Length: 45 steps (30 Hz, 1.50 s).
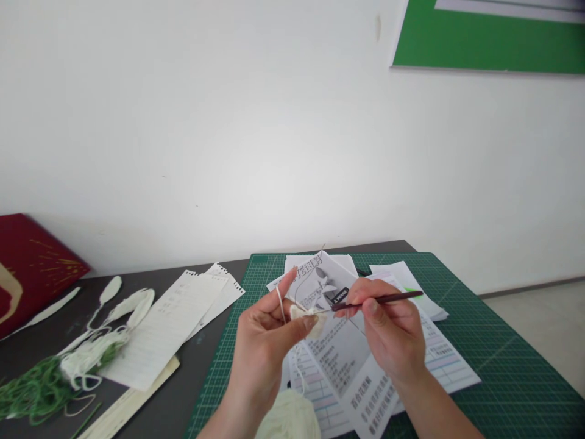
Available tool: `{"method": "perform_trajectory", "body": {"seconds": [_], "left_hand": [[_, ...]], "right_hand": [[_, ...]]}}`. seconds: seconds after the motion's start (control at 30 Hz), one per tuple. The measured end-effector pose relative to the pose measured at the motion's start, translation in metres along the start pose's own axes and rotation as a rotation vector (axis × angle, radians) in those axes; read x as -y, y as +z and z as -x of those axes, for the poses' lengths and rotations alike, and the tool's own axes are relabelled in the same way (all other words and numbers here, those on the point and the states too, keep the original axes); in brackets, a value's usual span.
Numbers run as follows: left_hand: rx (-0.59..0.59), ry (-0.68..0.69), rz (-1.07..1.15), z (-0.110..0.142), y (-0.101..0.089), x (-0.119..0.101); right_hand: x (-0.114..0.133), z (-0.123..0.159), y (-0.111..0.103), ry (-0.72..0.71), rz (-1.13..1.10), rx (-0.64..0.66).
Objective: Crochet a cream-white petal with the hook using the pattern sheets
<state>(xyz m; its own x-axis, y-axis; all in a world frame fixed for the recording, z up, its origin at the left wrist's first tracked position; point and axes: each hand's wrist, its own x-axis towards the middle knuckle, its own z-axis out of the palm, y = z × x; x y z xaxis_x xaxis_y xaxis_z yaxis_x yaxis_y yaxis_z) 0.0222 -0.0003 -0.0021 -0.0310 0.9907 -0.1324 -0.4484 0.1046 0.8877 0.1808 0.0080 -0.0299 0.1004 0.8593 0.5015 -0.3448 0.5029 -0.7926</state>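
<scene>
My left hand (269, 335) pinches a small cream crochet piece (315, 327) between thumb and fingers, with a strand of yarn looped over the raised index finger. In my right hand (393, 329) is a crochet hook (388, 299) with a dark handle, held like a pen. Its thin metal tip meets the top of the piece; the exact stitch is too small to make out. Below my hands sits a cream ball of yarn (290, 417), partly cut off by the frame's lower edge. A strand hangs from the piece toward the ball.
Printed sheets (347, 360) lie under my hands on a green cutting mat (493, 347). To the left are handwritten papers (169, 329), white crocheted strips (137, 305) and tangled green yarn (31, 390). A dark red board (36, 268) leans by the white wall (274, 122).
</scene>
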Motion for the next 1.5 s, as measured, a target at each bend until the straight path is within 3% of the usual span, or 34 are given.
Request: {"method": "perform_trajectory", "body": {"seconds": [0.5,0.73,0.97,1.13,1.23,1.3,1.43,1.5], "left_hand": [[0.016,0.013,-0.001,-0.002,-0.001,0.001],[-0.024,0.060,-0.031,-0.002,-0.004,0.005],[-0.105,0.168,-0.078,-0.006,0.000,0.009],[-0.167,0.350,-0.343,-0.007,-0.002,0.015],[-0.229,0.501,-0.553,-0.005,-0.003,0.019],[-0.237,0.523,-0.564,-0.005,-0.004,0.019],[-0.150,0.347,-0.326,-0.010,-0.002,0.014],[-0.121,0.263,-0.178,-0.012,0.000,0.013]], "right_hand": [[0.007,0.004,-0.004,-0.164,0.167,0.037],[0.011,0.009,-0.006,-0.432,0.423,0.190],[0.021,0.009,0.007,-0.712,0.726,0.288],[0.014,0.014,0.013,-0.838,0.847,0.300],[0.013,0.015,0.014,-0.841,0.846,0.281],[0.014,0.014,0.015,-0.774,0.791,0.249],[0.013,0.009,0.015,-0.579,0.656,0.127],[0.010,0.008,0.016,-0.614,0.666,0.152]]}}
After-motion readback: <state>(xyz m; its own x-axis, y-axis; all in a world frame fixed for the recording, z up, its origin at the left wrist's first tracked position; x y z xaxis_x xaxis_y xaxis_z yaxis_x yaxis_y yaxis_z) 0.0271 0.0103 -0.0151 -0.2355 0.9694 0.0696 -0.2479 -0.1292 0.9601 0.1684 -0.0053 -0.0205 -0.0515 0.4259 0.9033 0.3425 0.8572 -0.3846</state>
